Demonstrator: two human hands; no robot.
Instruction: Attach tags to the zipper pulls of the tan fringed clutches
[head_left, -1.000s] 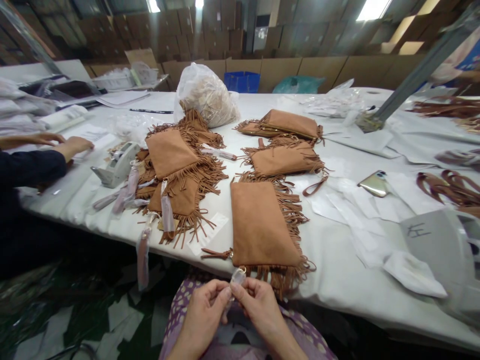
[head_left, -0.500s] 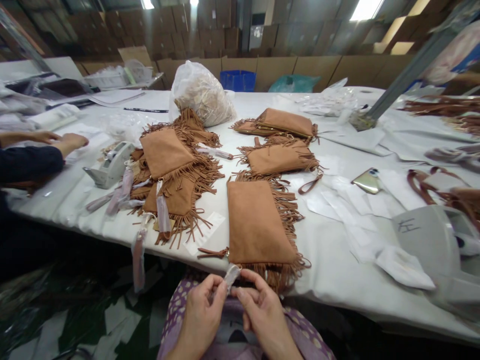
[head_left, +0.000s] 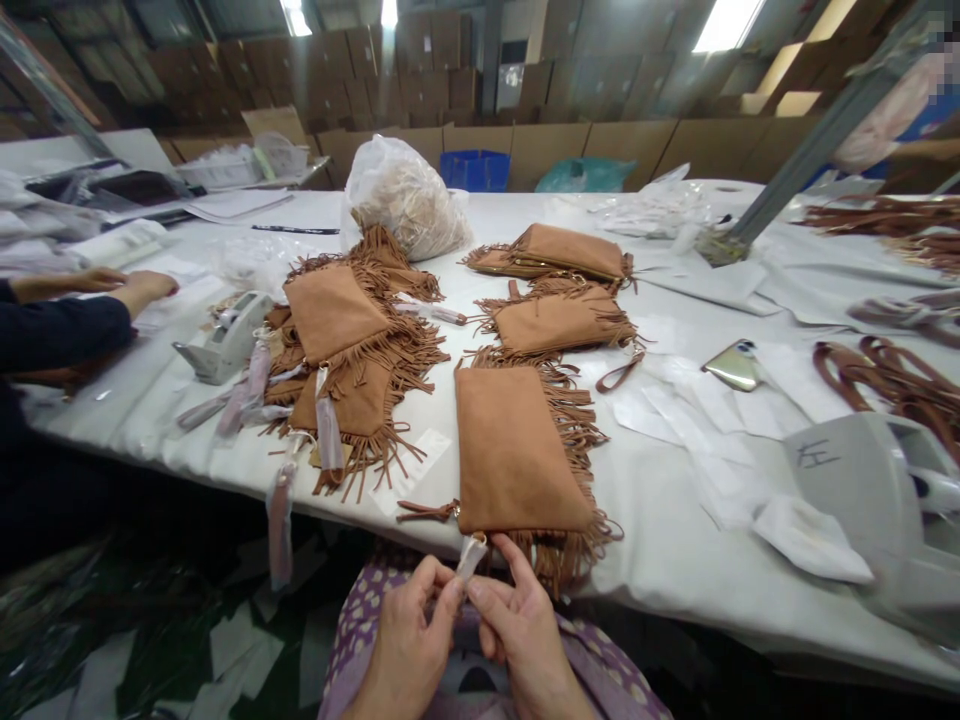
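A brown fringed pouch (head_left: 517, 450) lies flat at the table's front edge, its fringe to the right and below. From its lower left corner a strap end in a clear plastic wrapper (head_left: 471, 556) hangs over the edge. My left hand (head_left: 412, 625) pinches this wrapper between thumb and fingertips. On the other side my right hand (head_left: 517, 620) has its thumb and fingers closed on the same wrapper, the index finger reaching up toward the pouch corner. A zipper tassel (head_left: 427, 510) sticks out leftward from the pouch.
Stacked fringed pouches (head_left: 337, 315) with wrapped straps lie left; more pouches (head_left: 559, 320) lie behind. A tape dispenser (head_left: 225, 335) stands left, another (head_left: 870, 500) right. A phone (head_left: 735, 365) rests among white papers. A co-worker's hands (head_left: 146, 290) are at far left.
My fingers have shifted slightly on the plastic wrapper, which now stands a little more upright between them. The view has tilted slightly; the pouches have stayed in place.
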